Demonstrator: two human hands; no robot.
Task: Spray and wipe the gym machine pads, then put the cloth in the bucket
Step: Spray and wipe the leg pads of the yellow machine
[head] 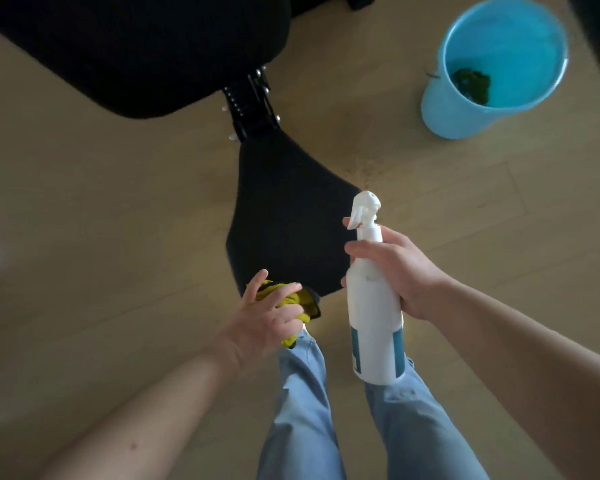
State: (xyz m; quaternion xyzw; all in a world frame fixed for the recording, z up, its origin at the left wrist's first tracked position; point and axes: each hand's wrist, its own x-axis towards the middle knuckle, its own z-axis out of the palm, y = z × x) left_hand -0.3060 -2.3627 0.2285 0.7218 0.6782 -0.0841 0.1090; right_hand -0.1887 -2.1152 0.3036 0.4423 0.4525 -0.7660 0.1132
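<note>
Head view: lowest in frame we see two legs in light jeans (pixel 302 393), partly covered by both forearms. The left hand (pixel 267 308) curls its fingers round a yellow cloth (pixel 297 299) at the near corner of the black seat pad (pixel 291 216) — most of the cloth is hidden under the palm. The right hand (pixel 397 268) grips a white spray bottle (pixel 374 317) upright, one fingertip by the trigger. Beyond, a larger black pad (pixel 136 46) runs off the top edge. Farthest right, a blue bucket (pixel 465 123) stands on the wood floor (pixel 118 220) and holds a dark green lump (pixel 471 85) — too blurred to identify.
</note>
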